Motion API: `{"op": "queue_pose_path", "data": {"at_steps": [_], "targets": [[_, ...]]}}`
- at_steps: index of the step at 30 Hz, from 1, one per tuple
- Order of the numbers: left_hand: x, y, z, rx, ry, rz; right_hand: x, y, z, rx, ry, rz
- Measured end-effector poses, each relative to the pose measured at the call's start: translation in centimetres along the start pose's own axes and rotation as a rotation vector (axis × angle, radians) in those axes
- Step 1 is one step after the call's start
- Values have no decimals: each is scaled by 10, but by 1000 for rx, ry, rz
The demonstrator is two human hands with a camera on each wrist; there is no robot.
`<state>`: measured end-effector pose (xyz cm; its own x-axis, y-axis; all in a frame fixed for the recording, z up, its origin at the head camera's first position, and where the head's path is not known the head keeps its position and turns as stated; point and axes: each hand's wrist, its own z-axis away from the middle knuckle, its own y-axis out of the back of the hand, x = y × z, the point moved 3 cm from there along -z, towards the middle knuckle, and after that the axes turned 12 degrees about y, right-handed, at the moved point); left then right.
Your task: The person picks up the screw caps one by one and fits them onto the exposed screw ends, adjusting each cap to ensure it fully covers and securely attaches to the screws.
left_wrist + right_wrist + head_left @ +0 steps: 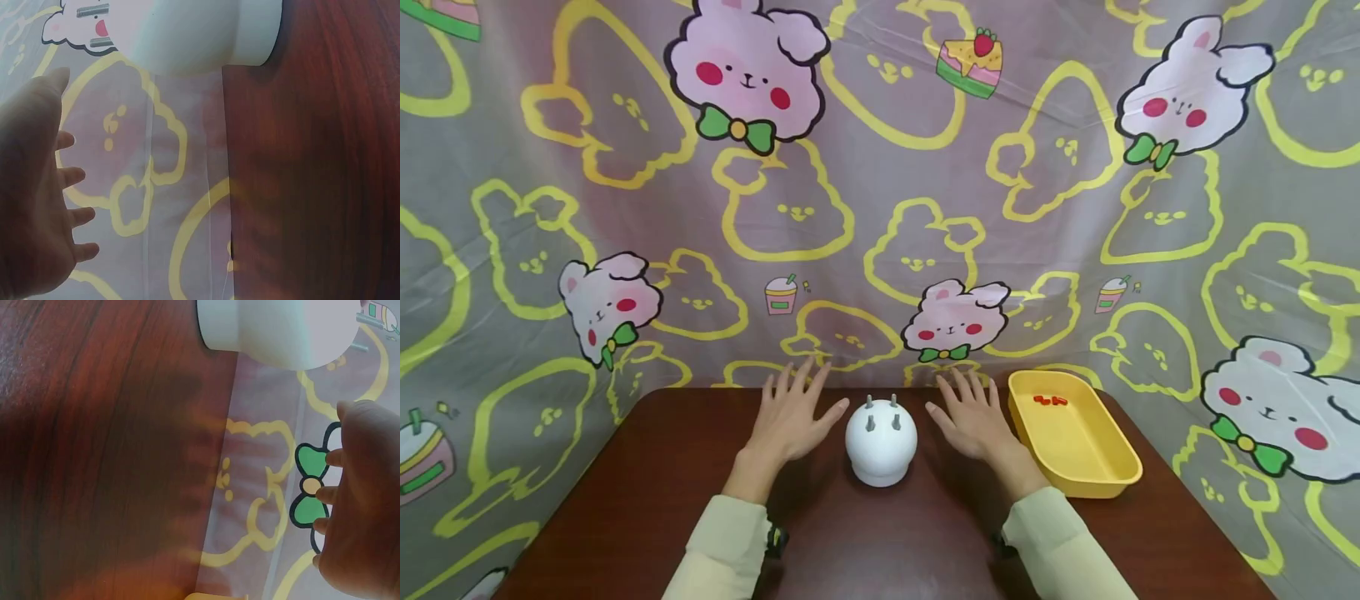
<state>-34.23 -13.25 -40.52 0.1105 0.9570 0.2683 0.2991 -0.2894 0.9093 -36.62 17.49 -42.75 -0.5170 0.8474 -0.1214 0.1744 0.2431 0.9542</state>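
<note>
A white rounded object (881,446) with several grey metal pegs (896,422) sticking up from its top stands on the dark wooden table. To its left my left hand (790,421) is spread above the table, fingers straight, touching nothing. On the other side my right hand (973,421) is held the same way, fingers spread and holding nothing. Each wrist view shows part of the white object beyond the thumb, apart from the left hand (37,194) and from the right hand (365,500).
Right of my right hand sits a yellow tray (1078,433) with small red pieces (1050,400) near its far end. A patterned cloth (880,183) hangs behind the table (647,492) and at both sides.
</note>
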Motion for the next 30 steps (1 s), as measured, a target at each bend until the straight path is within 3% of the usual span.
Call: {"op": "queue_pose_path", "data": {"at_steps": [16,25,30], "targets": [[-2,-7,8,-39,-28,43,-3,-3,6,-10,20,3],[3,-10,7,-126,-79,179,-5,8,5,-10,92,28],[3,-15,9,-154,-106,209,-6,13,6,-19,99,29]]}}
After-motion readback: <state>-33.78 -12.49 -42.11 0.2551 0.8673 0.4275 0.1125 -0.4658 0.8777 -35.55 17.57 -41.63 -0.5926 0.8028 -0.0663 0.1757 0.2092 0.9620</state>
